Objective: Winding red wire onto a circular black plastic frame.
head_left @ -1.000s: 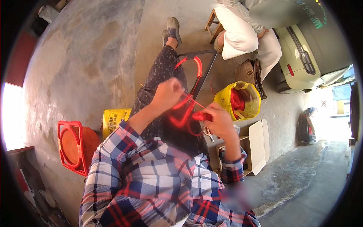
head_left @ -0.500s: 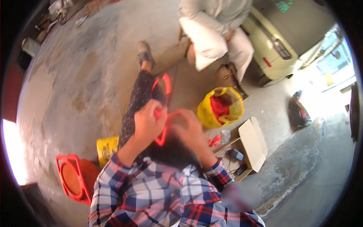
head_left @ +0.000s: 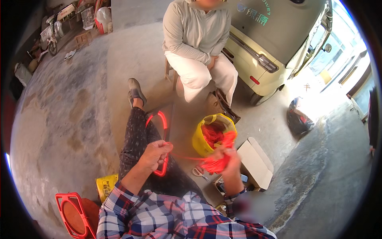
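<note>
On my lap stands a red loop-shaped frame [head_left: 163, 120] with rounded corners, parts of it looking thick and bright. My left hand [head_left: 154, 156] is closed at the frame's near side, thumb and forefinger pinching a thin red strand against it. That strand stretches rightward to a loose bundle of red cord [head_left: 217, 162]. My right hand [head_left: 230, 161] is closed around this bundle and somewhat blurred. It is raised in front of a yellow bucket [head_left: 197, 144], which has more red material inside.
Scissors [head_left: 199, 172] lie below the bundle. An open cardboard box [head_left: 256, 161] sits at my right. A seated person [head_left: 195, 44] faces me, beside a brown bag [head_left: 217, 104] and a parked vehicle [head_left: 258, 59]. At lower left are a red stool-like frame [head_left: 63, 211] and a yellow bag [head_left: 105, 186].
My right hand has moved right, away from the frame, and now grips the red bundle that lay by the box. The strand is drawn out between both hands. My view has tilted up.
</note>
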### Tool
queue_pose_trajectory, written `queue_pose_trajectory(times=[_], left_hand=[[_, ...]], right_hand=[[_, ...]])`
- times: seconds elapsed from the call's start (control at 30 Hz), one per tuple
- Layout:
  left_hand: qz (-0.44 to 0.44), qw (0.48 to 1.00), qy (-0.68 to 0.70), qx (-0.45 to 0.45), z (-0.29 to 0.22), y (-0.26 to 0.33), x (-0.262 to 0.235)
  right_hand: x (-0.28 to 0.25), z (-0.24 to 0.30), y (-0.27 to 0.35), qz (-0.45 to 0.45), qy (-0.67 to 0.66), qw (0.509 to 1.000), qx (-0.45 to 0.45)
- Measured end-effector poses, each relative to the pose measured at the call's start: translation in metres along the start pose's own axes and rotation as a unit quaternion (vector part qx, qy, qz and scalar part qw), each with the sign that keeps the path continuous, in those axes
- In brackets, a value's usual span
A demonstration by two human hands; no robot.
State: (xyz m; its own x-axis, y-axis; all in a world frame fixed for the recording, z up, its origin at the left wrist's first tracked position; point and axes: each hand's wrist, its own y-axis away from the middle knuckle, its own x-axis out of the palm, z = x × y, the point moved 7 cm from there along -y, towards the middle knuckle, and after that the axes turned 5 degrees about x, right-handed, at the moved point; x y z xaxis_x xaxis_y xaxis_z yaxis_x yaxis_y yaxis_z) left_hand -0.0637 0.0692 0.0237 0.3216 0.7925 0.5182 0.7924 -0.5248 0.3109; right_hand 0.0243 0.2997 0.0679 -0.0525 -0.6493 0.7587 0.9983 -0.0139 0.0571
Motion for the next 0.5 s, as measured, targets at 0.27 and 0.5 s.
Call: queue_pose_trajectory(times=[0.27,0.5], left_hand=[[-0.048,0.999,0.010,-0.014,0.011,-0.008,-0.015],[-0.052,0.999,-0.011,0.000,0.002,-0.006,-0.015]], right_hand=[[-0.109,0.098,0.026,-0.062,-0.182,0.957,-0.215],[-0.094,-0.010,0.001,-0.248,-0.092,0.962,-0.073]])
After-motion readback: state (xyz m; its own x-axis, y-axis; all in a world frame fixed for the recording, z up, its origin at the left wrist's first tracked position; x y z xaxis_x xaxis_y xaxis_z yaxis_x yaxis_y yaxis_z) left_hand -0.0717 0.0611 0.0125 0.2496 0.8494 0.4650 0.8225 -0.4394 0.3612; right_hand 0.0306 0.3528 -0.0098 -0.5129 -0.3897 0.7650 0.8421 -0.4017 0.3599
